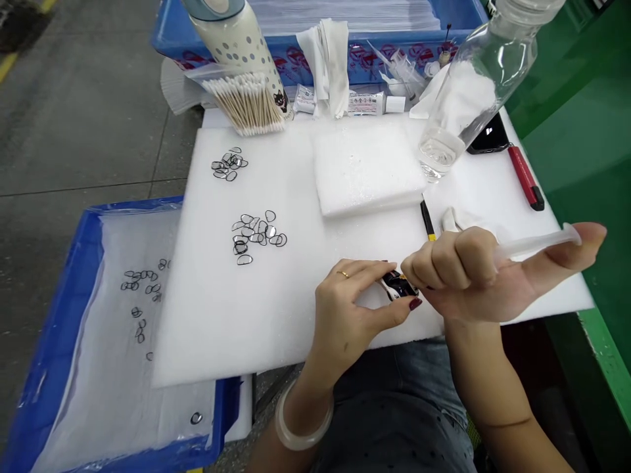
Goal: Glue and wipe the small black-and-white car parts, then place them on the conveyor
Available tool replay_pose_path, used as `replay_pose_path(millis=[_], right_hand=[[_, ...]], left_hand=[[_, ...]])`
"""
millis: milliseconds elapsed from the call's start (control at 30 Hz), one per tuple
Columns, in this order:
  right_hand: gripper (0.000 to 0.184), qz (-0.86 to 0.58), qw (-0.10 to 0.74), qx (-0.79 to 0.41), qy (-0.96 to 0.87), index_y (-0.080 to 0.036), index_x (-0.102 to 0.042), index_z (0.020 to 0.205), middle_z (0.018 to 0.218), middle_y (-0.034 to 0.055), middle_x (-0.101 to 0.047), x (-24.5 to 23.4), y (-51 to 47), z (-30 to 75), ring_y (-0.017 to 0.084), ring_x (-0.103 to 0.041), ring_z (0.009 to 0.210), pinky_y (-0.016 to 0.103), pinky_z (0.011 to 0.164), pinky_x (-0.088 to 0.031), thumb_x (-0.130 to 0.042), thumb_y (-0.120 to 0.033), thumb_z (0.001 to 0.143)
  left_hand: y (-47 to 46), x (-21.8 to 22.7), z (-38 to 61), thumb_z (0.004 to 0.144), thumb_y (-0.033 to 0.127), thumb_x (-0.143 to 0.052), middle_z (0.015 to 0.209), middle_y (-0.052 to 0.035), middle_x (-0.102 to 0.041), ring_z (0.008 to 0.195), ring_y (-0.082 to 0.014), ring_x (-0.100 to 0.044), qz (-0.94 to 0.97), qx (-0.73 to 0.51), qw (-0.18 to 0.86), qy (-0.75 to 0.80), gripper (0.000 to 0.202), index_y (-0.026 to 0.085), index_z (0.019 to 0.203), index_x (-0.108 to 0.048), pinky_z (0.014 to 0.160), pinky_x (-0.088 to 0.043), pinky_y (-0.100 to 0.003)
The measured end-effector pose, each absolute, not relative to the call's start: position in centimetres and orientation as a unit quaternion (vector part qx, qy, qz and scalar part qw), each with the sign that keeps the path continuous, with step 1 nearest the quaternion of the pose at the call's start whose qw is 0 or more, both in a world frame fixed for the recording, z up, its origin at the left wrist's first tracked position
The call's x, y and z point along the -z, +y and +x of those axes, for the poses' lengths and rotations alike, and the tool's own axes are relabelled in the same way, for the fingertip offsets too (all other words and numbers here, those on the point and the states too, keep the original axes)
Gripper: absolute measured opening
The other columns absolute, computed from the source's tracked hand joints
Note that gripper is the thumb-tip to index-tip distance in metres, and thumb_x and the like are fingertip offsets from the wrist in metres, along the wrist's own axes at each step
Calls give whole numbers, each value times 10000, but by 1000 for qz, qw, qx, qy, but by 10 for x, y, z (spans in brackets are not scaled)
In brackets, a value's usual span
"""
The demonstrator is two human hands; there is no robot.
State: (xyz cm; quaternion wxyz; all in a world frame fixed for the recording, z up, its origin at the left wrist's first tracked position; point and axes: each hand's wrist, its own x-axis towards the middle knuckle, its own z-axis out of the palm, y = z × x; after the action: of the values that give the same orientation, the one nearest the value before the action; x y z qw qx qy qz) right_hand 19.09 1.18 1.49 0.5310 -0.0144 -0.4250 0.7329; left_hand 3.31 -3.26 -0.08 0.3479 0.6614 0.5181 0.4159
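My left hand (348, 312) pinches a small glossy black-and-white part (398, 285) between thumb and fingers, low over the white foam board (290, 309). My right hand (468, 272) is wrapped round a syringe, its thumb against the end of the translucent plunger (535, 246). The syringe's front end is hidden behind my fingers, which are close to the small part. Two loose groups of thin black rings lie to the left, a nearer group (256, 235) and a farther group (229, 163). Just beyond my right hand lies a black and yellow tool (427, 220).
A white foam block (369, 167) and a tilted clear bottle (483, 85) stand behind my hands. Cotton swabs (246, 105) and a dotted flask (236, 39) are at the back left. A red-handled cutter (525, 177) lies right. A blue tray (54, 315) with more rings is lower left.
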Motion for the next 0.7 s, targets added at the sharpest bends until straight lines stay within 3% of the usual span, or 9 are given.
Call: replay_pose_path(millis=[267,500,700], right_hand=[[613,-36,524,-740,-420,-203,-237,568,506,-69,-183,-19,10,196,81,-192,486,280,517,-210,-459,-694,860],[622,-105,553,-727,-394,-207,-222,542,492,-63,-143,-30,4,194,79,-158,467,270,503,-204,-387,-698,888],[613,-51,558,-707,-431,-201,-220,536,466,-59,-155,-18,9,196,80,-170,433,273,479,-197,-433,-644,904]], left_hand=[[-32,2,33,727,359,-823,941,-50,-769,878,-225,-668,666,-408,343,521,296,186,959,-756,791,-556,-385],[-32,1,32,744,380,-811,961,-43,-771,902,-237,-671,671,-396,344,524,295,216,983,-753,794,-560,-405],[-32,1,33,744,398,-809,956,-40,-772,892,-231,-677,671,-407,335,522,310,214,988,-753,779,-566,-393]])
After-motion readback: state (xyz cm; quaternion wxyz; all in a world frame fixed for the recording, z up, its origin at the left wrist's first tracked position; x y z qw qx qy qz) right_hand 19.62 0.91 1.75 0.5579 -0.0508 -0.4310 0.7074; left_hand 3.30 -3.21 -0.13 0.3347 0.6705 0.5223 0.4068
